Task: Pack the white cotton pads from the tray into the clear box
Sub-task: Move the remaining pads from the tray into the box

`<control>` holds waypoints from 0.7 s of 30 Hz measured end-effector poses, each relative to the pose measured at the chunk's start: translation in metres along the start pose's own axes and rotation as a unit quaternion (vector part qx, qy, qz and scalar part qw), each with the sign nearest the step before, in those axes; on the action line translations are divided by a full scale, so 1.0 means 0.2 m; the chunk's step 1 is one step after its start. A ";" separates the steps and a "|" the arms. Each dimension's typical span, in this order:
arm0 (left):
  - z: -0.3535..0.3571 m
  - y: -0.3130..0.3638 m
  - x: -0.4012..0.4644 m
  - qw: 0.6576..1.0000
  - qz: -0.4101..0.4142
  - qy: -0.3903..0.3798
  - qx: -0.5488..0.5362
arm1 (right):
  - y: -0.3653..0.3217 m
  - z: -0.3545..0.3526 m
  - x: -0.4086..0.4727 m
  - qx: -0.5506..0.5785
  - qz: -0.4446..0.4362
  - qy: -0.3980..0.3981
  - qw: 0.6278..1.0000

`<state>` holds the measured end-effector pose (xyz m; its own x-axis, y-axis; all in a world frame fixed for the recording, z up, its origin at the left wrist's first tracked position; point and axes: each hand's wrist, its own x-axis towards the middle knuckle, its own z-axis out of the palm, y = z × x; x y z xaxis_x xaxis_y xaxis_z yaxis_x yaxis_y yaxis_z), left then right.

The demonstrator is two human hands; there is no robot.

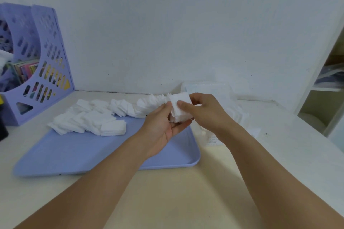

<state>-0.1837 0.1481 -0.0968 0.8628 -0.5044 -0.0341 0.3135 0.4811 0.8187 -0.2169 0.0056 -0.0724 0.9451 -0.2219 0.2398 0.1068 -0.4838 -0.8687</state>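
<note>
Both hands are closed on one small stack of pads (180, 108), held in the air above the far right corner of the tray (104, 154); the left hand (163, 126) cradles it from below, palm up, fingers curled under the bottom and thumb against the left face; the right hand (201, 109) pinches it from the right, thumb pressed on the front sheet, fingers hidden behind.

The stack sits between the two thumbs, its edges not quite square; a few sheets splay out at the top left corner. That looks like the likeliest trouble: the pads are thin, light and loose, so if either thumb eases while the stack travels, the outer sheets could fan out or slide off and drop on the table (186, 201); a ragged stack may also catch on the wall of the box and buckle rather than slip in.

The clear box (206, 89) lies just behind the right hand, against the wall; it is pale and hard to make out, and I cannot tell how full it is or which way its opening faces; misjudging its rim is a real risk with something so see-through.

The rest of the pads (89, 119) lie in a long overlapping row along the far side of the tray, to the left of the hands; plenty remain, so the job seems far from finished; a sleeve-less forearm sweeping back could scatter them.
</note>
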 end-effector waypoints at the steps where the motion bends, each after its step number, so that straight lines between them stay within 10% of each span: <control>1: 0.00 0.00 0.00 1.000 0.001 0.000 0.003 | 0.00 0.00 0.00 0.002 -0.003 -0.002 1.000; 21: -0.02 0.02 0.00 0.996 -0.046 -0.065 0.030 | 0.06 -0.16 0.03 0.141 -0.014 -0.114 0.983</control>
<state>-0.1815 0.1526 -0.0965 0.7714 -0.6350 -0.0400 0.3617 0.3859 0.8487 -0.2203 -0.0292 -0.0675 0.9818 -0.0003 0.1897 0.1847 -0.2261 -0.9564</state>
